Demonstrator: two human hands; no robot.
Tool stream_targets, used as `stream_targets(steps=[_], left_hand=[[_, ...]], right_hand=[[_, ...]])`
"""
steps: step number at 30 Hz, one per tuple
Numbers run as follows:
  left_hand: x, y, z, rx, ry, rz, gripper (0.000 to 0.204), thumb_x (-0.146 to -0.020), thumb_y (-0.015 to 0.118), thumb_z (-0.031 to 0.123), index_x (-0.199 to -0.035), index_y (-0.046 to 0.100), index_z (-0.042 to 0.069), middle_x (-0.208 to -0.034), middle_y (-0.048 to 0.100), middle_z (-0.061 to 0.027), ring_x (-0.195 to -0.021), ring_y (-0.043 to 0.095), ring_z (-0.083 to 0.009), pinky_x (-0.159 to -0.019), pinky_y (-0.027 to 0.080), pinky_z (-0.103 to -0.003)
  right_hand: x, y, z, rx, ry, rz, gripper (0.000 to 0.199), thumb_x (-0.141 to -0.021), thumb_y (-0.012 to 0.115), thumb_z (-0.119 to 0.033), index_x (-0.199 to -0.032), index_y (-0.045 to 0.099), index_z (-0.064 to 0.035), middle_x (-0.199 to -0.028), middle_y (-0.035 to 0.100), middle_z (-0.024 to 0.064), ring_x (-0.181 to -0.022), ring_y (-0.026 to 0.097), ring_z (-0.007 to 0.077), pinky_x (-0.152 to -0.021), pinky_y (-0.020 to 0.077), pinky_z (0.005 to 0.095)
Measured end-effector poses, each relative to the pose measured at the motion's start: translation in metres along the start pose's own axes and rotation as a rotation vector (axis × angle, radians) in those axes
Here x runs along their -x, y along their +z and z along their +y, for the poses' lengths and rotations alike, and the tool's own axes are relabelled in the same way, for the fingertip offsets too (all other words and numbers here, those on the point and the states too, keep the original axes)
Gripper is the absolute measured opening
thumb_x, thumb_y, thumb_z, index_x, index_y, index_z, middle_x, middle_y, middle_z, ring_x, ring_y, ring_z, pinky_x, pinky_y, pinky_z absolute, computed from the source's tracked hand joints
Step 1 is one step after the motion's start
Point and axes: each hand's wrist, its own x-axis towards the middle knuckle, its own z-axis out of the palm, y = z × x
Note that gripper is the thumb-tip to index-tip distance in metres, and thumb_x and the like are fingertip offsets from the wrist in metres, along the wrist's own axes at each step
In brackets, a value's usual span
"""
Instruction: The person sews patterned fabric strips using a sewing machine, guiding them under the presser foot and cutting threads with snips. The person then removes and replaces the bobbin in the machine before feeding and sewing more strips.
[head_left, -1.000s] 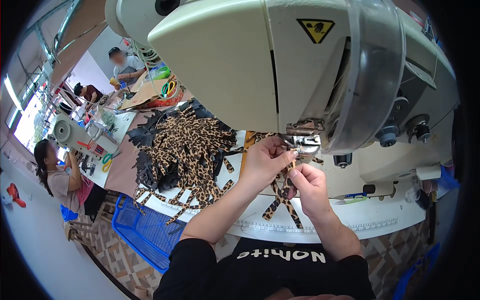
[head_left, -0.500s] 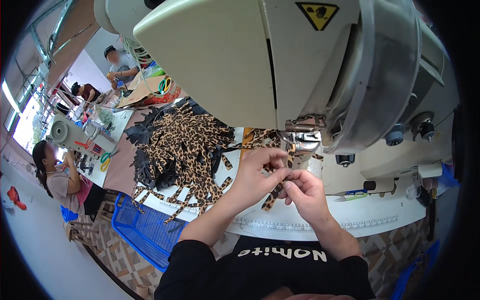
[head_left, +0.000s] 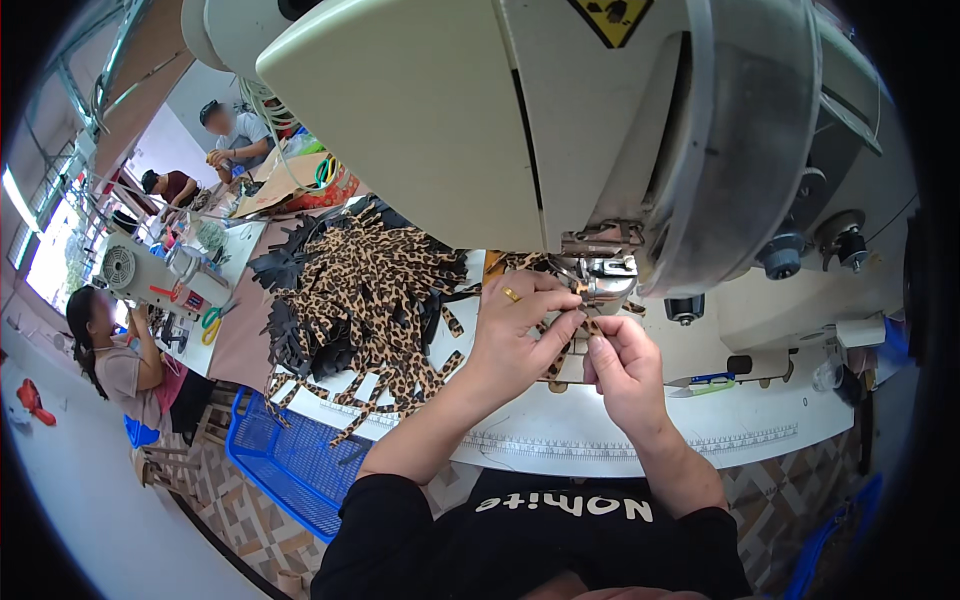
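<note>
Just in front of the metal presser foot [head_left: 608,275] of a large cream sewing machine [head_left: 420,130], both my hands pinch a narrow leopard-print fabric strip [head_left: 556,366]. My left hand [head_left: 522,325], with a gold ring, has thumb and fingers together on it and covers much of its length. Close by on the right, my right hand [head_left: 628,372] grips the strip between thumb and bent fingers. To the left lies a big heap of leopard-print strips [head_left: 375,285] with black undersides, some trailing toward the table's front edge.
A measuring scale [head_left: 620,450] runs along the white table's [head_left: 540,462] curved front edge. A green-and-blue handled tool [head_left: 705,386] lies at right. Below left stands a blue plastic basket [head_left: 285,470]. Scissors [head_left: 211,325] rest on a neighbouring table; several people work beyond.
Both hands have moved slightly up toward the presser foot. The strip's end, which hung below my fingers, is now mostly hidden behind my left hand. The whole view has shifted slightly.
</note>
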Motion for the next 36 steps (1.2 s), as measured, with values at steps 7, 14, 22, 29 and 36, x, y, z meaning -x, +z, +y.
stream_targets(steps=[7, 14, 22, 29, 36], left_hand=[[-0.008, 0.002, -0.012, 0.038, -0.047, -0.003, 0.011, -0.073, 0.069, 0.012, -0.083, 0.064, 0.010, -0.088, 0.061, -0.0026, -0.089, 0.054, -0.0221, -0.081, 0.034, -0.037], [-0.007, -0.008, -0.010, -0.143, 0.164, 0.098, 0.015, -0.069, 0.069, 0.010, -0.082, 0.063, 0.010, -0.093, 0.059, -0.0024, -0.092, 0.054, -0.0245, -0.079, 0.036, -0.038], [-0.011, 0.003, -0.018, -0.156, 0.484, -0.039, 0.030, -0.060, 0.068, 0.008, -0.088, 0.060, 0.011, -0.094, 0.058, -0.0011, -0.085, 0.056, -0.0234, -0.069, 0.044, -0.035], [-0.020, -0.003, -0.033, -0.120, 0.645, -0.029, 0.030, -0.060, 0.067, 0.009, -0.089, 0.060, 0.011, -0.094, 0.059, -0.0005, -0.085, 0.059, -0.0224, -0.066, 0.046, -0.034], [-0.020, -0.001, -0.032, -0.144, 0.615, 0.009, 0.028, -0.062, 0.069, 0.006, -0.089, 0.061, 0.010, -0.092, 0.060, -0.0015, -0.086, 0.060, -0.0226, -0.067, 0.046, -0.034]], right_hand=[[-0.009, -0.004, -0.002, 0.007, -0.190, 0.108, 0.015, -0.091, 0.047, -0.005, -0.105, 0.047, 0.0010, -0.064, 0.051, -0.0001, -0.054, 0.045, 0.0047, -0.049, 0.0362, 0.0178], [-0.020, -0.008, -0.003, -0.053, -0.195, 0.118, 0.011, -0.092, 0.045, -0.005, -0.101, 0.048, 0.0001, -0.066, 0.050, 0.0003, -0.053, 0.042, 0.0044, -0.047, 0.0342, 0.0183], [-0.005, 0.016, -0.001, -0.185, -0.089, -0.014, 0.023, -0.093, 0.043, -0.004, -0.114, 0.034, -0.0014, -0.076, 0.058, 0.0110, -0.059, 0.053, 0.0083, -0.049, 0.0414, 0.0191], [-0.009, 0.003, 0.000, -0.017, -0.145, -0.088, 0.028, -0.090, 0.045, -0.001, -0.117, 0.037, -0.0004, -0.076, 0.058, 0.0072, -0.061, 0.053, 0.0085, -0.055, 0.0439, 0.0191], [-0.016, -0.001, 0.003, 0.223, -0.329, -0.036, 0.029, -0.086, 0.047, 0.006, -0.114, 0.045, -0.0023, -0.071, 0.055, 0.0016, -0.058, 0.048, 0.0045, -0.052, 0.0394, 0.0180]])
